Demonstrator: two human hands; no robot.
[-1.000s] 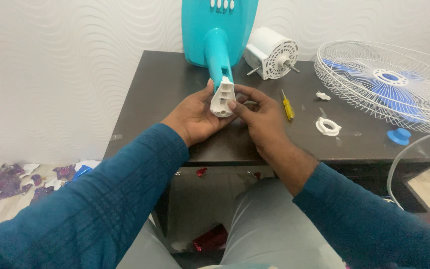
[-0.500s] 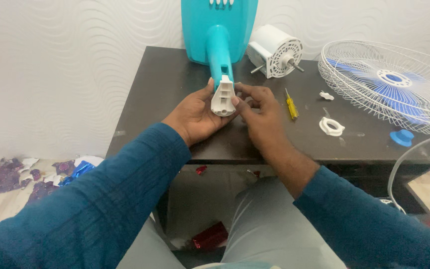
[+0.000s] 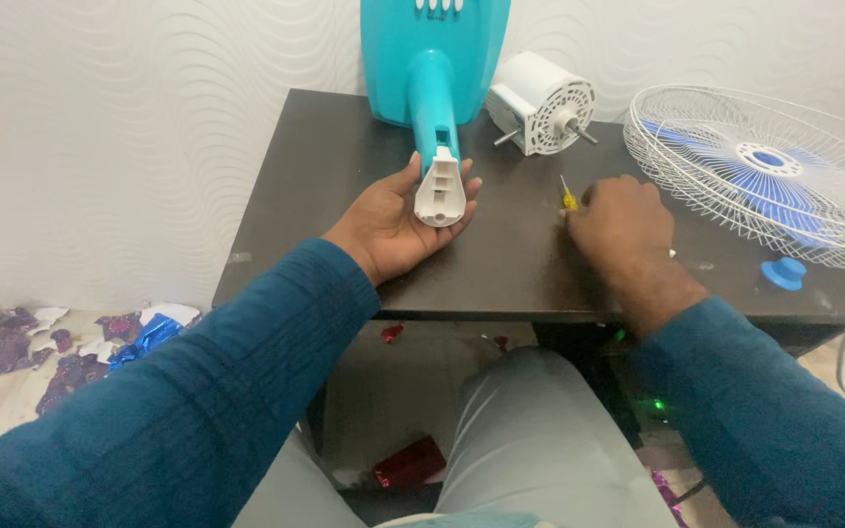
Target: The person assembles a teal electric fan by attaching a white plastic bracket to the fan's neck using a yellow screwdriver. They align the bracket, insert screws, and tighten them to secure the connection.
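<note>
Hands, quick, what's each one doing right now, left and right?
Left hand: open palm up, cradling the white end of the teal fan neck.
Right hand: knuckles up over the yellow screwdriver; whether it grips it cannot be told.

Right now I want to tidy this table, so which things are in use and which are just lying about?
In use:
left hand cradling the white neck bracket of the teal fan stand
right hand on the yellow screwdriver

Lying about:
white fan motor
wire grille with blue blades
blue cap
</note>
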